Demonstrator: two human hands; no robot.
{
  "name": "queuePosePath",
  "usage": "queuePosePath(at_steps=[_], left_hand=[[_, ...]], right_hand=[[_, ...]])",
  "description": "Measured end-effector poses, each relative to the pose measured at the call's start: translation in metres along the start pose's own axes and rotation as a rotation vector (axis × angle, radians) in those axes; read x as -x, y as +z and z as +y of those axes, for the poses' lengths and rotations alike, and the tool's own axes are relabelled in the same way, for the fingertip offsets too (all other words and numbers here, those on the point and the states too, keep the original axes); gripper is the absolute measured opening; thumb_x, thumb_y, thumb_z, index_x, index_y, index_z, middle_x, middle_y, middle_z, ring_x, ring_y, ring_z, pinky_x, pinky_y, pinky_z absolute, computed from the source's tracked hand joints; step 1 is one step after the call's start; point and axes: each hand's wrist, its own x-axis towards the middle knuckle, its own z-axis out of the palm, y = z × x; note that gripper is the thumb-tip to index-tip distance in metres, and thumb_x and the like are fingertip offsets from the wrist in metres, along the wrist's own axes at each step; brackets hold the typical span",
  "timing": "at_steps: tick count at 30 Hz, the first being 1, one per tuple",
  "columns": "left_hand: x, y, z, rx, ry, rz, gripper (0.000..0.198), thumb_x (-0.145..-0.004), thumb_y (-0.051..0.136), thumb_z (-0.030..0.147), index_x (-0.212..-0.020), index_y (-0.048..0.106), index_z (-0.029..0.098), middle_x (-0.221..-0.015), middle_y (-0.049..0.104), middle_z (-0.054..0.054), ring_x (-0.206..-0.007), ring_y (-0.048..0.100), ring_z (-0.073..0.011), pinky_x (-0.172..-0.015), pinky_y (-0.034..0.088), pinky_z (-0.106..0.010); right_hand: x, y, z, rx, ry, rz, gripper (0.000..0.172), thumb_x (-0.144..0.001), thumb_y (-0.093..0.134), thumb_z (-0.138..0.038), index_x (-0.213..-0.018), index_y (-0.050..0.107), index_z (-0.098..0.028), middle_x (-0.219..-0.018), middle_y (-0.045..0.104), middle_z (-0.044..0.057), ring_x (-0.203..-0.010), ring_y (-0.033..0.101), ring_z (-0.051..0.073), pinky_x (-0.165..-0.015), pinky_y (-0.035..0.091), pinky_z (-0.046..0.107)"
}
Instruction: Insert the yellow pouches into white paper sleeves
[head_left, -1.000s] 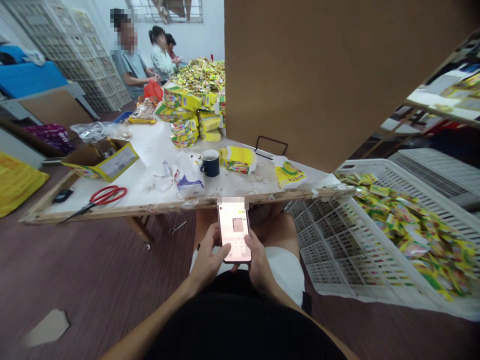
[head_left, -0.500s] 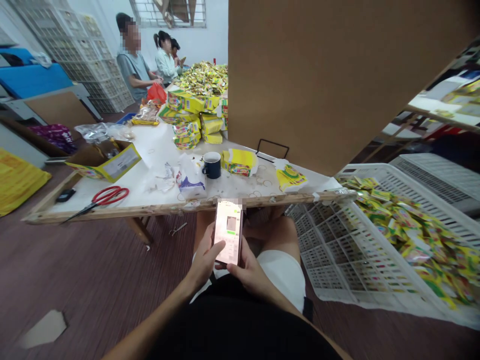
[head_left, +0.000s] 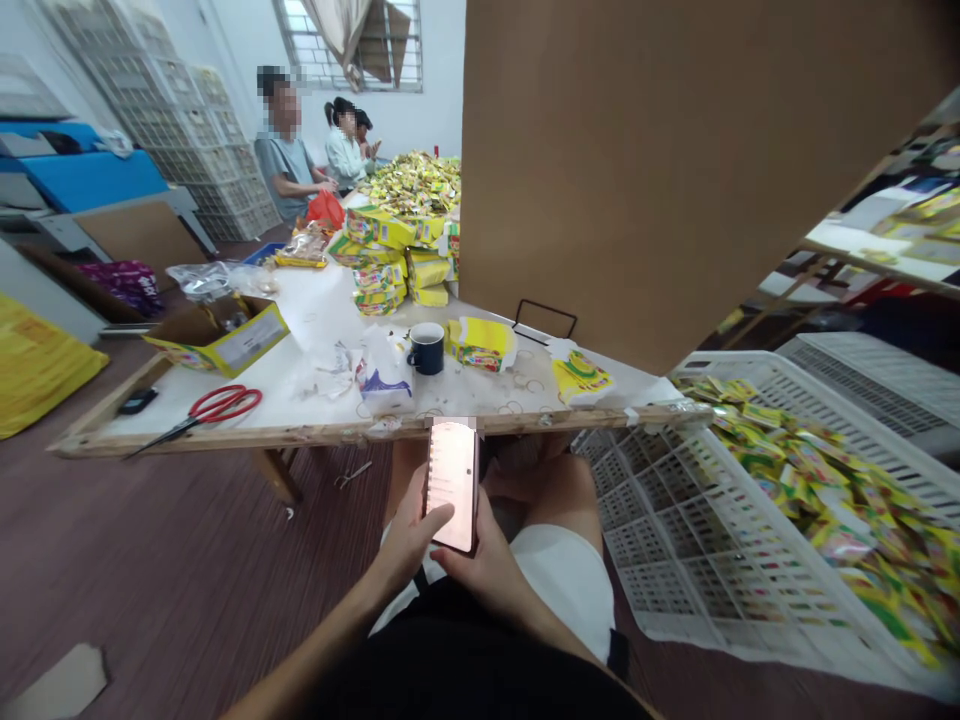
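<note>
A smartphone (head_left: 452,480) with a lit screen is held upright above my lap, just below the table's front edge. My left hand (head_left: 409,535) wraps its left side, the thumb lying over the lower screen. Round the right side and bottom corner closes my right hand (head_left: 480,550). Fingers behind the phone are hidden. Beyond it on the table (head_left: 315,300) stand a dark blue mug (head_left: 427,352), a yellow box (head_left: 482,343) and a crumpled white and purple wrapper (head_left: 384,385). Red-handled scissors (head_left: 217,405) lie at the left.
A big brown cardboard panel (head_left: 645,180) rises at the right. Beside my legs is a white crate (head_left: 645,560) of yellow packets (head_left: 817,490). An open carton (head_left: 247,335) sits on the left. Several people (head_left: 289,165) are by the heaped packets (head_left: 416,185) behind.
The phone's display has changed from a chat-like page to a paler list-like one. Both hands still hold the phone, and the whole view has shifted slightly downward in the picture.
</note>
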Motion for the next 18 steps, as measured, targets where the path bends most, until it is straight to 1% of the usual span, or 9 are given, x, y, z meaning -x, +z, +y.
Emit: queuePosePath(at_steps=[1,3,5,6,8,10,13,16,18], left_hand=[[0.0,-0.001,0.0,0.007,-0.005,0.004,0.054,-0.078,0.058,0.027,-0.129,0.044,0.014,-0.129,0.056,-0.013,-0.12,0.049,-0.0295,-0.103,0.034,-0.042],[-0.001,-0.004,-0.002,0.007,-0.015,0.017,0.056,-0.079,0.059,0.028,-0.13,0.042,0.014,-0.13,0.054,-0.014,-0.123,0.047,-0.03,-0.105,0.032,-0.043],[-0.001,-0.006,-0.004,-0.008,-0.016,0.03,0.058,-0.078,0.06,0.03,-0.13,0.04,0.013,-0.132,0.053,-0.015,-0.125,0.045,-0.0308,-0.106,0.031,-0.044],[-0.002,-0.007,-0.005,-0.009,-0.013,0.036,0.06,-0.078,0.061,0.031,-0.131,0.039,0.013,-0.133,0.051,-0.016,-0.126,0.043,-0.0313,-0.106,0.031,-0.045],[-0.003,-0.008,-0.004,0.003,-0.008,0.053,0.062,-0.077,0.061,0.034,-0.13,0.039,0.013,-0.134,0.05,-0.017,-0.126,0.043,-0.0318,-0.105,0.031,-0.045],[-0.003,-0.008,-0.002,0.013,-0.003,0.073,0.061,-0.077,0.061,0.035,-0.129,0.039,0.012,-0.132,0.052,-0.017,-0.124,0.046,-0.0313,-0.105,0.032,-0.044],[-0.004,-0.008,0.003,0.011,0.014,0.094,0.059,-0.077,0.062,0.035,-0.127,0.041,0.012,-0.127,0.055,-0.017,-0.12,0.049,-0.0303,-0.104,0.034,-0.042],[-0.007,-0.009,0.004,0.017,0.018,0.104,0.062,-0.076,0.063,0.035,-0.128,0.038,0.012,-0.129,0.054,-0.017,-0.12,0.05,-0.0299,-0.103,0.036,-0.042],[-0.009,-0.009,0.002,-0.001,0.003,0.145,0.066,-0.075,0.065,0.035,-0.129,0.035,0.013,-0.13,0.052,-0.018,-0.12,0.051,-0.0298,-0.102,0.037,-0.042]], right_hand=[[-0.002,0.001,0.0,0.04,-0.008,0.019,0.071,-0.067,0.066,-0.01,-0.13,0.036,-0.021,-0.127,0.053,0.009,-0.117,0.051,0.026,-0.1,0.041,0.042],[-0.006,0.004,0.001,0.102,0.029,0.05,0.067,-0.065,0.06,-0.004,-0.126,0.039,-0.021,-0.119,0.058,0.007,-0.105,0.058,0.024,-0.089,0.049,0.039],[-0.009,0.007,0.003,0.156,0.066,0.071,0.065,-0.063,0.056,-0.001,-0.124,0.041,-0.022,-0.114,0.061,0.006,-0.098,0.061,0.023,-0.08,0.053,0.036],[-0.01,0.008,0.003,0.172,0.065,0.072,0.066,-0.063,0.055,-0.001,-0.124,0.041,-0.022,-0.114,0.061,0.006,-0.099,0.061,0.023,-0.081,0.053,0.036],[-0.012,0.011,0.002,0.181,0.038,0.051,0.068,-0.064,0.059,-0.001,-0.126,0.039,-0.023,-0.12,0.059,0.007,-0.108,0.058,0.024,-0.089,0.05,0.038],[-0.013,0.013,0.001,0.159,0.019,0.026,0.069,-0.067,0.064,-0.006,-0.128,0.038,-0.023,-0.123,0.057,0.007,-0.113,0.055,0.025,-0.095,0.046,0.039],[-0.013,0.015,0.0,0.136,-0.015,0.006,0.069,-0.07,0.066,-0.012,-0.131,0.035,-0.022,-0.128,0.054,0.009,-0.118,0.052,0.025,-0.099,0.043,0.039],[-0.011,0.014,0.003,0.158,-0.038,-0.044,0.073,-0.073,0.065,-0.014,-0.136,0.03,-0.023,-0.136,0.047,0.01,-0.123,0.048,0.025,-0.096,0.046,0.037],[-0.01,0.013,0.008,0.203,-0.052,-0.09,0.075,-0.073,0.063,-0.014,-0.139,0.028,-0.023,-0.138,0.045,0.01,-0.124,0.046,0.025,-0.093,0.049,0.036]])
